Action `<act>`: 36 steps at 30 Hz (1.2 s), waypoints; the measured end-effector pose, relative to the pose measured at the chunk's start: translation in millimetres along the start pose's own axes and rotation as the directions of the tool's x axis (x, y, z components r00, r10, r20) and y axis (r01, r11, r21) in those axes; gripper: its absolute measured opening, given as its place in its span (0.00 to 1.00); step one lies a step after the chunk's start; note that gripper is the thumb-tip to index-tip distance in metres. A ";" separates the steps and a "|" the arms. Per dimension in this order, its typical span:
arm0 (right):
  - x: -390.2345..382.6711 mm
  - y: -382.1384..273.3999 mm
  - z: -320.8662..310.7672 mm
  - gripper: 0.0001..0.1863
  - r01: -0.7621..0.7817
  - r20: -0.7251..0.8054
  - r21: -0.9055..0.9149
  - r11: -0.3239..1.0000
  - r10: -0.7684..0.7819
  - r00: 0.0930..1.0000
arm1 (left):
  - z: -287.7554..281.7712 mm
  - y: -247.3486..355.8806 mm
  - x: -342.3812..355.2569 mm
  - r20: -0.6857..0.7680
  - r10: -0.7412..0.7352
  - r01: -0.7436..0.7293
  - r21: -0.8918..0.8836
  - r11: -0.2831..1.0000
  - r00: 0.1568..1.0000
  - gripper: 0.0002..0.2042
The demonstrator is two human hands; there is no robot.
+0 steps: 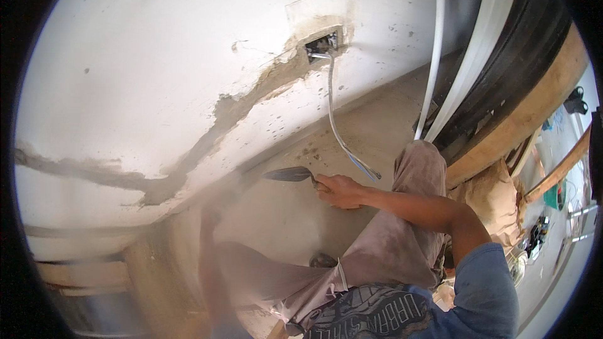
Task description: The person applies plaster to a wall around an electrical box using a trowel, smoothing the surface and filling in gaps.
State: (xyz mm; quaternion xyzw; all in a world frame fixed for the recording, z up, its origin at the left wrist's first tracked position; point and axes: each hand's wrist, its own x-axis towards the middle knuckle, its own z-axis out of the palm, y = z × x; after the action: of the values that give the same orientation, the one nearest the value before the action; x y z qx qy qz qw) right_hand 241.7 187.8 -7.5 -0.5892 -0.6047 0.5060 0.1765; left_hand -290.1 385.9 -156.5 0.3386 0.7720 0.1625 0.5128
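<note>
My right hand [339,191] is closed around the handle of a trowel [287,174]. Its dark, leaf-shaped blade points left above the floor, close to the foot of the white wall [151,56]. My left arm reaches forward on the left, and my left hand [217,203] is too smeared to show its fingers. Up the wall, a strip of grey-brown mortar [245,97] runs slantwise to a recessed electrical box [321,45]. A bundle of wires [333,103] hangs from that box, its end just above my right hand.
White pipes or trunking [438,44] lean beside my right knee. Behind them stand a dark curved panel [502,81] and a wooden board [521,125]. A crumpled brown paper sack [493,204] lies at the right. Blurred boards [88,274] are at the lower left.
</note>
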 end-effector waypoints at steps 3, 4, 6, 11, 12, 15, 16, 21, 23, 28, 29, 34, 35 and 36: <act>10.9 -5.0 7.7 0.17 0.089 -0.016 0.026 0.996 -0.088 0.996 | -79.0 -21.2 14.5 -0.050 -0.061 0.054 -0.130 0.990 0.997 0.06; 13.4 7.8 13.0 0.17 0.113 -0.050 0.015 0.993 -0.112 0.992 | -85.5 -28.6 18.1 -0.053 -0.084 0.075 -0.164 0.984 0.995 0.07; 15.4 18.3 17.8 0.19 0.122 -0.060 -0.009 0.992 -0.123 0.991 | -86.5 -49.1 19.5 -0.070 -0.127 0.105 -0.253 0.962 0.989 0.08; 15.9 22.9 27.6 0.22 0.126 -0.126 0.081 0.989 -0.115 0.985 | -75.4 -88.8 17.4 -0.134 -0.144 0.066 -0.463 0.884 0.980 0.12; 16.9 16.4 29.6 0.22 0.143 -0.142 0.116 0.983 -0.126 0.982 | -75.7 -93.6 15.9 -0.154 -0.131 0.036 -0.503 0.864 0.979 0.13; 10.1 -8.2 32.3 0.23 0.115 -0.195 0.133 0.984 -0.088 0.977 | -39.2 -98.9 1.9 0.006 -0.008 0.010 -0.586 0.810 1.000 0.12; 12.1 5.6 42.0 0.22 0.109 -0.260 0.113 0.988 -0.076 0.962 | -23.3 -97.9 -0.2 0.004 0.074 -0.058 -0.573 0.817 0.997 0.13; 7.9 -48.5 28.1 0.22 0.123 -0.158 0.408 0.905 -0.063 0.985 | -37.2 -94.1 15.1 -0.108 -0.039 0.003 -0.316 0.949 0.993 0.27; 11.1 -82.8 28.3 0.19 0.330 -0.350 0.563 0.758 -0.143 0.926 | -57.1 -103.0 22.9 -0.641 0.158 -0.187 0.023 0.982 0.751 0.29; 69.2 -155.7 -33.7 0.19 0.485 -0.664 0.211 0.849 -0.240 0.709 | -10.7 -88.5 -13.9 -0.788 0.202 -0.543 -0.191 0.818 0.582 0.29; 78.2 -151.4 -49.9 0.21 0.406 -0.704 0.086 0.910 -0.233 0.671 | 20.4 -67.5 -29.0 -0.747 0.228 -0.601 -0.273 0.751 0.624 0.29; 121.1 -130.9 -43.9 0.21 0.391 -0.753 -0.077 0.917 -0.311 0.581 | 89.2 10.6 -92.6 -0.691 0.569 -0.791 -0.005 0.612 0.445 0.26; 123.9 -147.2 -42.3 0.21 0.410 -0.742 -0.092 0.907 -0.337 0.580 | 77.9 16.8 -96.4 -0.704 0.559 -0.783 0.008 0.622 0.437 0.25; 118.6 -156.7 -45.4 0.21 0.404 -0.733 -0.105 0.909 -0.345 0.587 | 80.3 20.2 -108.4 -0.697 0.509 -0.760 -0.080 0.645 0.505 0.25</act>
State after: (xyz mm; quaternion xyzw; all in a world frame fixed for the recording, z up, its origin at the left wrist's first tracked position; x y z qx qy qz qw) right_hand 165.9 344.2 94.9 -0.5947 -0.5726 0.1976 0.5286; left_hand -183.9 317.9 -104.3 0.4244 0.6623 0.5888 0.1859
